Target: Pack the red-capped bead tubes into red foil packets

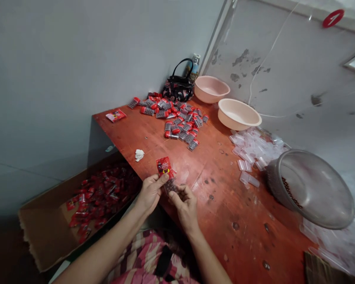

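Gripping a red card (163, 163) at its lower end, the fingers of the left hand (149, 194) are positioned at the left edge of the counter (208, 165). The right hand (185, 204) has its fingers grasping a clear container (169, 186) with dark contents, just below the card. A white wad (139, 155) lies farther along this counter edge. Red-capped containers (180, 117) are heaped toward the counter's far end. Clear tubes (251, 146) and a grey basin (316, 185) occupy the counter's right side. Below the counter's left edge, an open carton (43, 227) holds red packs (97, 193).

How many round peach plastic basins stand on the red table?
2: one basin beside the black patterned handbag, the other basin nearer, by the clear plastic tubes.
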